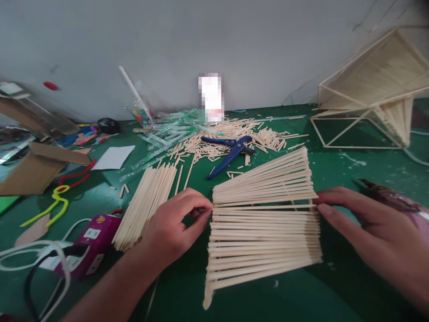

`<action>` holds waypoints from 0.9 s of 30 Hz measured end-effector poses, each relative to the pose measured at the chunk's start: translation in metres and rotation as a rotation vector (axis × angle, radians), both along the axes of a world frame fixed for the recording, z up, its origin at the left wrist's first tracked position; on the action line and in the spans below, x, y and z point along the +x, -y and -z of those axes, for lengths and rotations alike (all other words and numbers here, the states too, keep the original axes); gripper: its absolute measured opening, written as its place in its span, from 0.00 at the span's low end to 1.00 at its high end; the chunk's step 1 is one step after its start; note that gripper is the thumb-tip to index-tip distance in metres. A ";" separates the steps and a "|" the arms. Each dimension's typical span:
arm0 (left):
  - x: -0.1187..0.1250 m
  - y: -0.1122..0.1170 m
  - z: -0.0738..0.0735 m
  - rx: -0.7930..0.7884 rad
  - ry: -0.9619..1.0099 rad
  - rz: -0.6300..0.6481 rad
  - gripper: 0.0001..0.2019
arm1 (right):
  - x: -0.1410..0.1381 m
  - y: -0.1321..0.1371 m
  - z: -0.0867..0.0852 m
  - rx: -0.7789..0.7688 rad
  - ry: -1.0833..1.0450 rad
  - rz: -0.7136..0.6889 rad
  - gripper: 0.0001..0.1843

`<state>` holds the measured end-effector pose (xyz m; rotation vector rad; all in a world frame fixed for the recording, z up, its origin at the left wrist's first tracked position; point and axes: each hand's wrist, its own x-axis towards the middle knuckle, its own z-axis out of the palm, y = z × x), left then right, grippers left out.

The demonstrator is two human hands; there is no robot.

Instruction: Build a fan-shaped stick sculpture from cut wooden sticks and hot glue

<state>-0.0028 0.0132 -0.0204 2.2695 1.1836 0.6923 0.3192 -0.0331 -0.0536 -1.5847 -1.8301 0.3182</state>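
Fingers of the left hand pinched together at the left end of a thin stick; finger and thumb of the right hand just a little apart at its other end, close up against it, but cannot tell about a real hold there. Far left, a brown cardboard box, flat and creased, and near it a bendy yellow wire with a loop. Next, a shiny purple plug box with a curly white cord, then a bundle of straight wood sticks. Farther back, crinkly clear wrappers with green bits, and a messy heap of short sticks beside smooth blue cutters. Between both hands, on the green table, a bumpy stick panel, spread like a fan, with the thin stick in its middle gap. At the right, a pointy stick frame with pale sides, cut off by the edge. Partly behind the left hand, the bundle; partly behind the right, a pink thing with a dark tip, hard to name. By the wall, a bright tall shape, blurred into squares.
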 end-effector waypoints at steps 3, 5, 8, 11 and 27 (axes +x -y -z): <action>-0.001 0.000 0.001 -0.004 -0.010 0.004 0.04 | -0.001 -0.001 0.000 0.010 0.001 -0.003 0.07; -0.002 0.000 0.002 0.001 -0.015 0.006 0.04 | -0.001 -0.002 -0.001 0.010 -0.007 0.001 0.07; -0.003 0.000 0.004 0.018 -0.017 0.003 0.04 | -0.002 -0.003 -0.001 0.004 -0.017 0.001 0.07; -0.003 -0.001 0.004 0.021 -0.025 0.014 0.05 | -0.003 -0.003 -0.002 -0.007 -0.019 -0.013 0.07; -0.002 0.000 0.000 0.043 -0.057 0.028 0.06 | -0.002 -0.003 -0.002 -0.051 -0.024 -0.017 0.11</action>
